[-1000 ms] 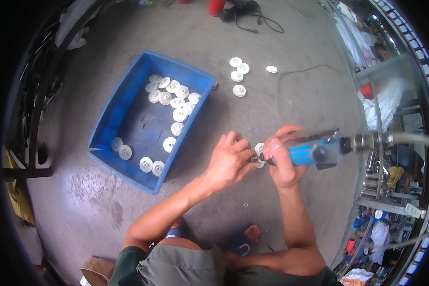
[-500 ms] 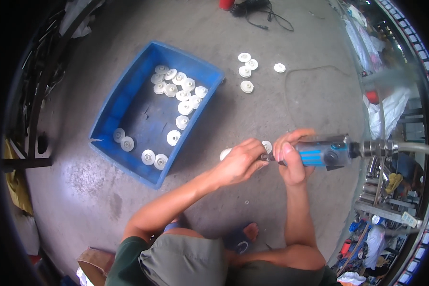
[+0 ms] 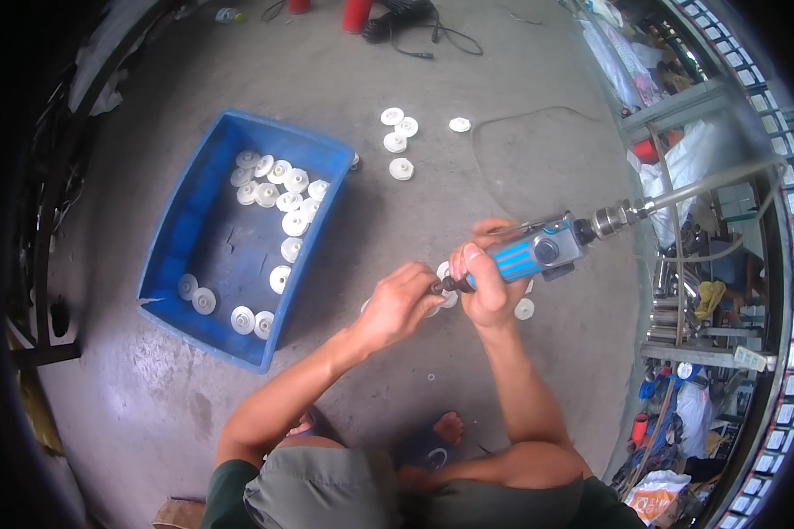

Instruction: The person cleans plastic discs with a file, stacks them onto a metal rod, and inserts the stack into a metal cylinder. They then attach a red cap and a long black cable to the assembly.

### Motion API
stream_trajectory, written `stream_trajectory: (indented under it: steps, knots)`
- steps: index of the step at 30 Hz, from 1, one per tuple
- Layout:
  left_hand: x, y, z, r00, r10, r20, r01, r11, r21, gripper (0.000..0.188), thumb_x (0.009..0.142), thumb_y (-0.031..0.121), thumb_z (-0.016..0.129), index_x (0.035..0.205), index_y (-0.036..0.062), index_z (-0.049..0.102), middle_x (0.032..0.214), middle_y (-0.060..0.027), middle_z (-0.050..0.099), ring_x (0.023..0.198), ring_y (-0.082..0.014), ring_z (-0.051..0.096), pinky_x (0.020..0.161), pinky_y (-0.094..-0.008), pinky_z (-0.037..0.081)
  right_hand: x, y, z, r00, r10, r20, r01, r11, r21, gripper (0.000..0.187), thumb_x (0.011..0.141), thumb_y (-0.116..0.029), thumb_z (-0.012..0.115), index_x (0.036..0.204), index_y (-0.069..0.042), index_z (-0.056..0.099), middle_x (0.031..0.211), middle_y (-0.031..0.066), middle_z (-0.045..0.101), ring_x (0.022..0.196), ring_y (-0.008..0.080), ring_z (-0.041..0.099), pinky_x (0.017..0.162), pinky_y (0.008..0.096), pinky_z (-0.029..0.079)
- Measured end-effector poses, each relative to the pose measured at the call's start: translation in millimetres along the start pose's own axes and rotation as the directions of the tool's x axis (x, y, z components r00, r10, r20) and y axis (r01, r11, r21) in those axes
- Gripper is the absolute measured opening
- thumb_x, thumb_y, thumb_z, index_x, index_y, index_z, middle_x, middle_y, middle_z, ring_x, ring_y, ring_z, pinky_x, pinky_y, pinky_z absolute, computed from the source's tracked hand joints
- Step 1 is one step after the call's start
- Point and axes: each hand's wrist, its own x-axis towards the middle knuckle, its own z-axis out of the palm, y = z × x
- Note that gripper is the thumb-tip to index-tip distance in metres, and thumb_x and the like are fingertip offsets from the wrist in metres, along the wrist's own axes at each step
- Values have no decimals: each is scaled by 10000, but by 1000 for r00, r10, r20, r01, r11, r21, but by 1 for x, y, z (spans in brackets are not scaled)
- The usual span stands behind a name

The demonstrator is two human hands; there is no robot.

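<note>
My right hand (image 3: 485, 280) is closed around a blue-and-grey air tool (image 3: 538, 254), which tilts up to the right. A metal fitting (image 3: 610, 219) joins its back end to a pale hose (image 3: 710, 183). My left hand (image 3: 400, 302) is pinched at the tool's dark front end (image 3: 450, 285), its fingertips touching or almost touching the tip. What lies inside those fingers is hidden. A white edge (image 3: 364, 306) shows just left of that hand; whether it is held or on the floor, I cannot tell. White round flanged discs (image 3: 524, 309) lie on the floor around and behind my hands.
A blue plastic bin (image 3: 205, 346) with a cracked rim stands to the left, holding several white discs (image 3: 242, 320). More discs (image 3: 401, 168) lie beyond my hands. A black cable (image 3: 406, 22) and red cylinders (image 3: 356, 16) are at the far side. Cluttered shelving (image 3: 692, 355) runs along the right.
The view has shifted, so bin and discs sit further left. The air tool has swung from nearly level to tilted up at its hose end. Both hands keep their hold.
</note>
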Motion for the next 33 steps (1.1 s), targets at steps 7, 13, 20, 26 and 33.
stream_trajectory:
  steps: [7,13,20,26,33]
  knots:
    - [-2,3,2,1000,17,-11,-16,1000,26,293,923,157,773,1092,-49,651,1022,-197,636,954,-395,629,845,-464,524,-1,-12,10,992,120,-43,-117,990,79,158,879,42,676,1018,38,601,923,125,687,651,122,647,604,286,526]
    - [-1,32,-45,994,-103,46,74,906,416,265,857,216,837,977,21,704,993,-147,615,934,-339,581,791,-410,511,39,-33,-24,987,150,-53,-150,989,3,188,885,-63,689,1056,16,681,773,67,685,625,110,640,631,259,519]
    - [-34,47,-79,892,-452,-23,425,819,386,153,953,126,740,966,5,647,739,-192,659,633,-290,680,636,-359,545,-8,135,-159,818,291,-497,-571,294,-767,248,782,-204,774,938,-20,716,856,169,769,761,321,751,726,446,581]
    - [-44,37,-94,730,-546,-411,584,811,-40,201,1006,138,708,896,5,606,673,11,580,581,-49,481,525,-243,394,-40,149,-190,918,116,-379,-384,22,-923,404,826,-308,849,1049,-6,702,1101,203,680,1038,446,693,852,542,562]
    - [89,119,-122,699,-621,-354,389,746,-541,180,1052,195,617,938,141,488,754,35,581,565,-17,482,495,-200,368,47,-6,-114,928,371,23,-372,926,70,747,1066,-566,561,1599,-71,389,1446,174,623,1368,304,563,1129,450,446]
